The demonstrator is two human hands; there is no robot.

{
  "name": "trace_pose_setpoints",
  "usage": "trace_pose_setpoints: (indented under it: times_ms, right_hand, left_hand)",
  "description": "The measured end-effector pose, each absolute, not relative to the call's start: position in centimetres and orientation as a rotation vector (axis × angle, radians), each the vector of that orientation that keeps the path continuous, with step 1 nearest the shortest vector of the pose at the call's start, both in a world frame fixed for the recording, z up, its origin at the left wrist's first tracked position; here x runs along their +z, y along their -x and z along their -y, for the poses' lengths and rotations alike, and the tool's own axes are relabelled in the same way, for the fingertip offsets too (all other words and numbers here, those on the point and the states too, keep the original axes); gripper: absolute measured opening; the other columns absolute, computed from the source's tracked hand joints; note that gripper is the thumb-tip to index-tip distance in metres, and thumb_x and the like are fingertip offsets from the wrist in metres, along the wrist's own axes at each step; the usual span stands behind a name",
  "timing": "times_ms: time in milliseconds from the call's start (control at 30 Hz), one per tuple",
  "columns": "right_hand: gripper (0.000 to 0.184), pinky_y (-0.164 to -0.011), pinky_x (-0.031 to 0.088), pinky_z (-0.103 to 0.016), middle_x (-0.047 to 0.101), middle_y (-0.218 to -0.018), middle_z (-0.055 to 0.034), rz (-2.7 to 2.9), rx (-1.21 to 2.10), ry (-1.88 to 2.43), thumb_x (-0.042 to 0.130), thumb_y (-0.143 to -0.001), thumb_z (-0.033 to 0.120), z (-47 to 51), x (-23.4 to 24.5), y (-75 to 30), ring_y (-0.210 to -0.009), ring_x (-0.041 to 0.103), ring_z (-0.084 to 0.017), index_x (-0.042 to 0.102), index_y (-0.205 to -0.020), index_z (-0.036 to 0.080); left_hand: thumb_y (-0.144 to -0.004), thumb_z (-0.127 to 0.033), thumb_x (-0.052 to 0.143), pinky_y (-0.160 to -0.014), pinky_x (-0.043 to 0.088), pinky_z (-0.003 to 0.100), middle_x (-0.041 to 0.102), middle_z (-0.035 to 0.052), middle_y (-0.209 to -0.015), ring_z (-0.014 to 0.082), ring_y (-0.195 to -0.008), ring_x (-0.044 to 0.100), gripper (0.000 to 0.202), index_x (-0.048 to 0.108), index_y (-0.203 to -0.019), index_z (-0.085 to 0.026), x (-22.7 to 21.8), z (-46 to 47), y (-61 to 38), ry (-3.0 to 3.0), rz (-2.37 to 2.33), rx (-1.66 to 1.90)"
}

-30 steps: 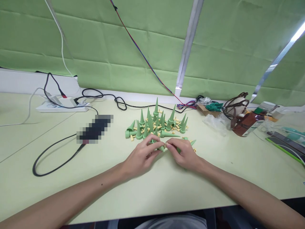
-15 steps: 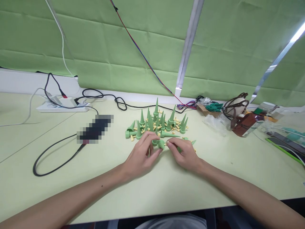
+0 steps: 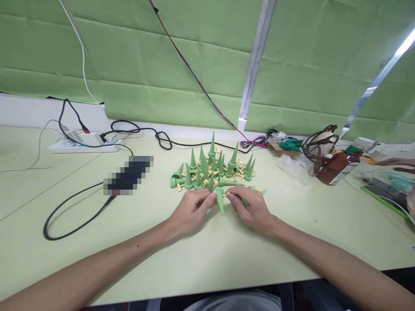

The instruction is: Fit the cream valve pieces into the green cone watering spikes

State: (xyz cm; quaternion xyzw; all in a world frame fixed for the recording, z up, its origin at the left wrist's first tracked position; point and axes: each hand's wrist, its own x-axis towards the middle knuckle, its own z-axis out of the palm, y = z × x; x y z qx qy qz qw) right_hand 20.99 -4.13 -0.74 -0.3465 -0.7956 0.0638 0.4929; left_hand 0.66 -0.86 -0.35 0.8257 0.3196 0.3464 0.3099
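Note:
My left hand (image 3: 192, 212) pinches a green plastic cone (image 3: 220, 199) at its wide end, the tip pointing down toward me. My right hand (image 3: 250, 210) is closed beside it, fingertips holding a small yellow peg (image 3: 227, 195) against the cone's base, with another green cone partly hidden under the palm. Both hands rest low over the pale green table (image 3: 201, 255). Just beyond them stands a cluster of green cones (image 3: 211, 170), several upright and some lying flat, mixed with small yellow pegs.
A black cable (image 3: 69, 216) loops at left near a blurred dark object (image 3: 128, 176) and a white power strip (image 3: 84, 144). At right lie a brown bag (image 3: 327, 160), plastic wrap, a phone (image 3: 385, 195). Another person's hand (image 3: 409, 203) shows at the right edge.
The cone in my left hand has turned from lying sideways to pointing its tip down toward me. Another person's hand has come into view at the far right.

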Motion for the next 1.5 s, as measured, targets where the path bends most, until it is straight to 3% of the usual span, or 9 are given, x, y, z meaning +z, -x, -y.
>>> trace_pose_setpoints:
  times_ms: [500,1167,1500]
  right_hand:
    - [0.018,-0.057,0.042,-0.025,0.061,-0.069,-0.0014,1.963,0.205,0.863,0.048,-0.101,0.019,3.92,-0.71,-21.27,-0.058,0.051,-0.013,0.065,-0.095,0.018]
    - [0.018,-0.057,0.042,-0.024,0.062,-0.071,-0.0011,1.973,0.201,0.882,0.047,-0.101,0.022,3.85,-0.72,-21.23,-0.059,0.052,-0.013,0.063,-0.094,0.019]
    - [0.018,-0.057,0.041,-0.024,0.06,-0.07,-0.0009,1.983,0.211,0.876,0.046,-0.101,0.022,3.92,-0.67,-21.21,-0.059,0.051,-0.013,0.061,-0.093,0.019]
  left_hand:
    - [-0.1,-0.044,0.042,-0.059,0.032,0.027,0.043,-0.002,-0.063,0.0132,-0.062,0.043,0.049,0.044,-0.06,-0.018,-0.18,0.71,-0.54,-2.162,-0.888,0.897]
    - [-0.095,-0.043,0.056,-0.052,0.038,0.023,0.047,-0.0014,-0.079,0.0102,-0.062,0.045,0.028,0.056,-0.082,-0.017,-0.69,0.61,-0.57,-2.127,-0.847,0.925]
    - [-0.093,-0.04,0.06,-0.051,0.041,0.022,0.045,-0.0014,-0.081,0.0093,-0.06,0.047,0.024,0.054,-0.086,-0.018,-0.94,0.54,-0.55,-2.13,-0.815,0.958]
